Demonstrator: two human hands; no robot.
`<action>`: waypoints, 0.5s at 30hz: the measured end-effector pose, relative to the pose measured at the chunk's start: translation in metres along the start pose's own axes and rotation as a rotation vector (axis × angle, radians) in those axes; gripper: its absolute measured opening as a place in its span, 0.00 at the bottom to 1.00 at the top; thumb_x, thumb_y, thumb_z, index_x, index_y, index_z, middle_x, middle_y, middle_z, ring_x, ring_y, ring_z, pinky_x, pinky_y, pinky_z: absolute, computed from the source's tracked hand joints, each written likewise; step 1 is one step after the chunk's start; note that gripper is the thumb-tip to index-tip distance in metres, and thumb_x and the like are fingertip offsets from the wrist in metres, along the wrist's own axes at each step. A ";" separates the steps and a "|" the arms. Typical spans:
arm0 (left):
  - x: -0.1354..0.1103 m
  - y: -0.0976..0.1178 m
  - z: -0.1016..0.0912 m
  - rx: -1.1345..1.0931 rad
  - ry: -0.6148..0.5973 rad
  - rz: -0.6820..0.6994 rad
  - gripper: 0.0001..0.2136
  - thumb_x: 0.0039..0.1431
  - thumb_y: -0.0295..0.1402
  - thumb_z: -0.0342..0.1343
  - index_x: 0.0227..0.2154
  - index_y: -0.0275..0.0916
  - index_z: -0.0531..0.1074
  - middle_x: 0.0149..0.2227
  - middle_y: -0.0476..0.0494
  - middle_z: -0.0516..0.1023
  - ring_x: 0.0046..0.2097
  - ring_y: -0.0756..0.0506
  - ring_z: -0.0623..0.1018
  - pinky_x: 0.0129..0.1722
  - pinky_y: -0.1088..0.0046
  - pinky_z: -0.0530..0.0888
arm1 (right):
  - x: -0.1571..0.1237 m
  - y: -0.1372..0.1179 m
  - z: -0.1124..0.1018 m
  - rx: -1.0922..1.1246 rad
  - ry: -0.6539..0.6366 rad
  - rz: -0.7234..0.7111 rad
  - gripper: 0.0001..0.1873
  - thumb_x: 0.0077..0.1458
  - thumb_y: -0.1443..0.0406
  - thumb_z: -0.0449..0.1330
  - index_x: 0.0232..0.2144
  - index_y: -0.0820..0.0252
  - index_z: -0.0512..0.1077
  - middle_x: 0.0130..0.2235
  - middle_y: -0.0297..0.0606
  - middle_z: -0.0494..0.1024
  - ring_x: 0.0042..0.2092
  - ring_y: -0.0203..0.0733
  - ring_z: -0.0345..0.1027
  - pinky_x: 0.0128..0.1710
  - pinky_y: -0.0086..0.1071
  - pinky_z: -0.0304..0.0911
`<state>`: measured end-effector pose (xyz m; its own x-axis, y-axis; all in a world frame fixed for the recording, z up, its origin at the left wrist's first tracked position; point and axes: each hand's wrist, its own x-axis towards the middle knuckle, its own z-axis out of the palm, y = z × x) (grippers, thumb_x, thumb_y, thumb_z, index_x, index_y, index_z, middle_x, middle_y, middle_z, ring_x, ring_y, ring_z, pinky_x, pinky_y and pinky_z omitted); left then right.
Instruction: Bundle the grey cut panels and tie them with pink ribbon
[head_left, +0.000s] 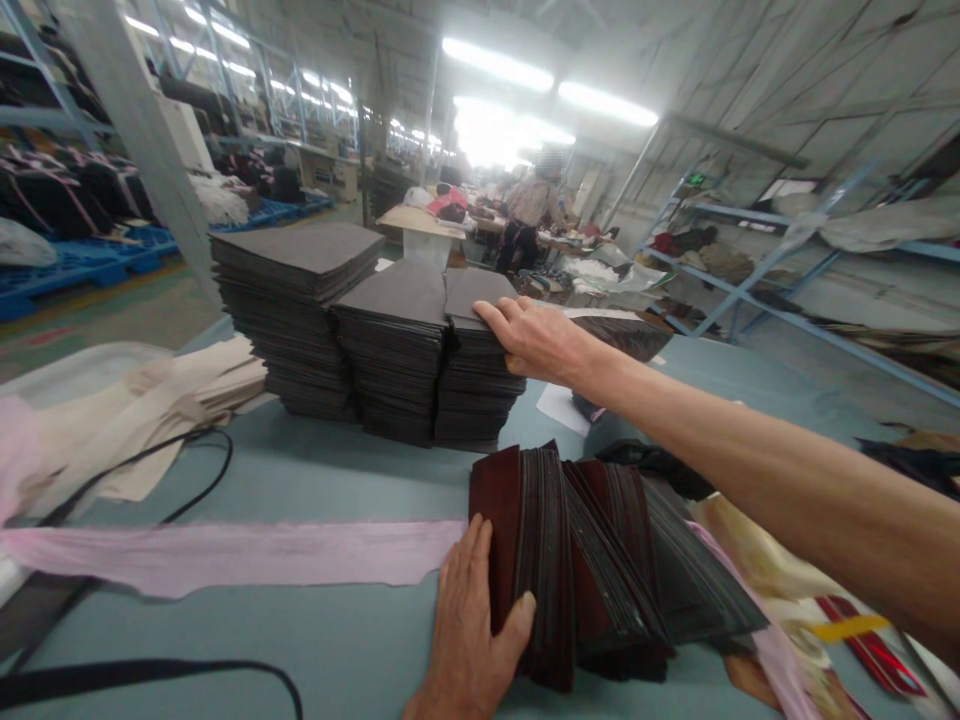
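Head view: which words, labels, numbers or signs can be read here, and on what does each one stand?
None can be read.
The green sign far off is too small and blurred to read.
The dark stacks, the fanned pieces and the pink strip show no print.

Table (337, 480) with dark sheet stacks (397, 340), fanned maroon pile (600, 560), pink strip (225, 555)

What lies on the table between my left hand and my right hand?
In the head view: the dark red bundle at the left hand, then a narrow bare strip of table, then the grey stack under the right hand.
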<state>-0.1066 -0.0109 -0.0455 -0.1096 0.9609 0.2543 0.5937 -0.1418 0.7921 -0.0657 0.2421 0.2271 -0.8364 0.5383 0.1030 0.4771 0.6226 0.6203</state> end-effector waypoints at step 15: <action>-0.002 -0.002 0.004 -0.011 0.019 0.016 0.34 0.70 0.39 0.51 0.74 0.36 0.49 0.74 0.27 0.58 0.74 0.33 0.60 0.69 0.37 0.63 | -0.022 0.003 0.018 0.036 0.234 -0.021 0.32 0.62 0.77 0.51 0.67 0.66 0.56 0.59 0.52 0.72 0.52 0.55 0.68 0.46 0.41 0.69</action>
<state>-0.1039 -0.0120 -0.0500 -0.1158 0.9537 0.2775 0.5868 -0.1597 0.7938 -0.0409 0.2430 0.2127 -0.8842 0.3813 0.2700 0.4644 0.6546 0.5964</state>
